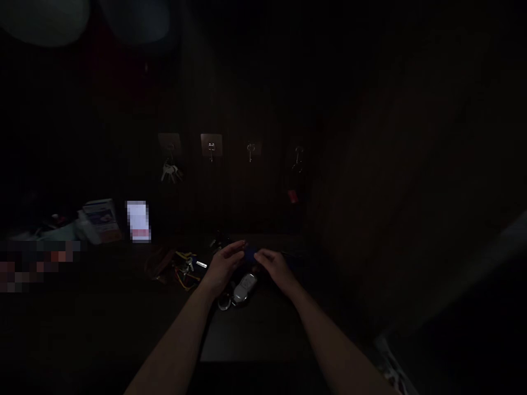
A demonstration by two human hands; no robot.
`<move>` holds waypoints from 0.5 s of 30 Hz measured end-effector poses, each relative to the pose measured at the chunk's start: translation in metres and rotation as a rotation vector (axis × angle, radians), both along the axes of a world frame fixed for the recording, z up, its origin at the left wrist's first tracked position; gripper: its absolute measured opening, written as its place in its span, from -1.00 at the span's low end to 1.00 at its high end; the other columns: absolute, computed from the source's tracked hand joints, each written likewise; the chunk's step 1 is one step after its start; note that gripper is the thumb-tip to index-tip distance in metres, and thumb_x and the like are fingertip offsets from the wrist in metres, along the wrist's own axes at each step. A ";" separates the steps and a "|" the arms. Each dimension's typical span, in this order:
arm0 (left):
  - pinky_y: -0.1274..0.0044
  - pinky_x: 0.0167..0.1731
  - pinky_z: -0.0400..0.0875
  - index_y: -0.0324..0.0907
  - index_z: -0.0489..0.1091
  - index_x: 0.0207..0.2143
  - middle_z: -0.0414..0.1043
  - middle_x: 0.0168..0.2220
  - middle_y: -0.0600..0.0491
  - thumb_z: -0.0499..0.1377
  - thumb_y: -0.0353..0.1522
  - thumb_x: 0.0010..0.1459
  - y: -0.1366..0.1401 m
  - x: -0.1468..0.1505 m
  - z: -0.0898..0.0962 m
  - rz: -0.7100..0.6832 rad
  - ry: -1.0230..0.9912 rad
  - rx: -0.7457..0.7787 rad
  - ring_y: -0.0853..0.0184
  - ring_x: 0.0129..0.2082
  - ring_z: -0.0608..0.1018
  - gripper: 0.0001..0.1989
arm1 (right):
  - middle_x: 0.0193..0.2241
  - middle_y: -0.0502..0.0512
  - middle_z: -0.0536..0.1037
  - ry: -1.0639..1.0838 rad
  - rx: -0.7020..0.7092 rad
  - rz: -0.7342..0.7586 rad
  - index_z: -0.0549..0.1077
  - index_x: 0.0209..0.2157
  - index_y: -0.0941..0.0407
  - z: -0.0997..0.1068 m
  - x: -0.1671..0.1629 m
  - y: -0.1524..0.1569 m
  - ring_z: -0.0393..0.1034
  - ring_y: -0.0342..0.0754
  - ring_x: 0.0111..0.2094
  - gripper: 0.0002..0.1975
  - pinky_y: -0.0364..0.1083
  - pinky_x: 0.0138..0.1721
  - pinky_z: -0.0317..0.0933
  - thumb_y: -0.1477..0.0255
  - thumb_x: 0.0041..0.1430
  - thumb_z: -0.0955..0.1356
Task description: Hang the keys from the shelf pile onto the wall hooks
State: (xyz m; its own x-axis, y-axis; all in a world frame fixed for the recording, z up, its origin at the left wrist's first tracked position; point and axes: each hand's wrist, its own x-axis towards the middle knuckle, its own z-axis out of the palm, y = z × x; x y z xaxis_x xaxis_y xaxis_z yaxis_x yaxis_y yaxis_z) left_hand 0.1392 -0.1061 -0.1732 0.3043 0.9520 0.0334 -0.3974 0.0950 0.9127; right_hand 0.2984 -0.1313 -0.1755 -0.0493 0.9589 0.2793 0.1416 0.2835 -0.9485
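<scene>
In dim light, a small dark-blue object (pixel 250 255), its kind too dark to make out, sits between my two hands. My right hand (pixel 278 270) pinches its right side between thumb and fingers. At its left side my left hand (pixel 224 267) is closed on it too, thumb against the curved fingers. Just below the hands lies a silver-grey car key fob (pixel 245 288) with a metal key ring (pixel 224 302). Left of my left hand is a bunch of keys (pixel 188 264) with yellow and orange cords.
Several hooks line the dark back panel. Keys (pixel 169 171) hang from the left hook (pixel 170 146); a ring with a red tag (pixel 292 196) hangs at the right one (pixel 298 151). A small box (pixel 102 219) and a bright, blurred-out rectangle (pixel 139 221) stand at the left.
</scene>
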 end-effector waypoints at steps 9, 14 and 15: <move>0.44 -0.09 0.31 -0.17 0.46 -0.20 0.50 -0.16 0.00 0.25 -0.35 -0.09 -0.008 0.004 0.000 0.041 0.319 0.281 0.25 -0.13 0.48 -0.68 | -0.47 -0.02 0.47 -0.066 0.118 -0.163 0.43 -0.48 0.10 0.001 -0.002 0.001 0.35 -0.07 -0.34 -0.81 -0.12 -0.26 0.17 0.25 -0.04 0.35; 0.42 -0.05 0.28 -0.14 0.47 -0.19 0.46 -0.12 -0.02 0.25 -0.37 -0.08 -0.004 0.005 -0.006 0.002 0.324 0.378 0.25 -0.10 0.45 -0.68 | -0.45 -0.01 0.51 0.002 0.094 -0.174 0.46 -0.45 0.09 -0.003 -0.004 0.003 0.36 -0.04 -0.32 -0.81 -0.09 -0.23 0.18 0.26 -0.09 0.38; 0.43 -0.04 0.28 -0.14 0.47 -0.19 0.45 -0.11 -0.02 0.24 -0.37 -0.08 -0.004 0.004 -0.007 -0.005 0.320 0.389 0.25 -0.09 0.45 -0.68 | -0.44 -0.01 0.51 0.020 0.086 -0.167 0.47 -0.44 0.08 -0.003 -0.004 0.004 0.36 -0.04 -0.31 -0.81 -0.08 -0.22 0.18 0.26 -0.09 0.38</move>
State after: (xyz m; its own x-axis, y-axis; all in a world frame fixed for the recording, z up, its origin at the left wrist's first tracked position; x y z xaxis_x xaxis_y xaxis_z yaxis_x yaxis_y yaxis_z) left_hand 0.1436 -0.1100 -0.1800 0.3616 0.8860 0.2901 -0.0924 -0.2756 0.9568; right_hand 0.2946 -0.1272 -0.1789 0.1149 0.9257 0.3603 0.1752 0.3381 -0.9247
